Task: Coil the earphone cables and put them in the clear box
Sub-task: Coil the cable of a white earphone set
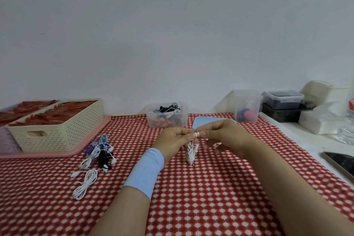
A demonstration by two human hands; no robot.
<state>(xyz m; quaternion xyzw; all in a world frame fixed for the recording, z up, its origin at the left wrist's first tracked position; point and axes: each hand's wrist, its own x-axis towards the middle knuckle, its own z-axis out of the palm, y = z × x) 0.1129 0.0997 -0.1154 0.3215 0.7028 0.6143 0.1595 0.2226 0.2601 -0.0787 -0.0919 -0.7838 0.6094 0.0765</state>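
I see the left hand point(173, 141) and right hand point(224, 136) both pinching the white earphone cable point(190, 154) above the tablecloth. Fingertips hide its top, and the coil dangles below. The clear box point(167, 119) sits behind, its contents indistinct.

Home table against a bare wall: red checked tablecloth point(210, 197), plastic storage tubs point(283, 99), woven basket point(57, 130), phone point(341, 163).

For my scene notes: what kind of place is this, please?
Likely a home or small-workshop sorting table: a red patterned tablecloth, a clear box holding earphones, a cream basket on a pink tray, all against a plain white wall.
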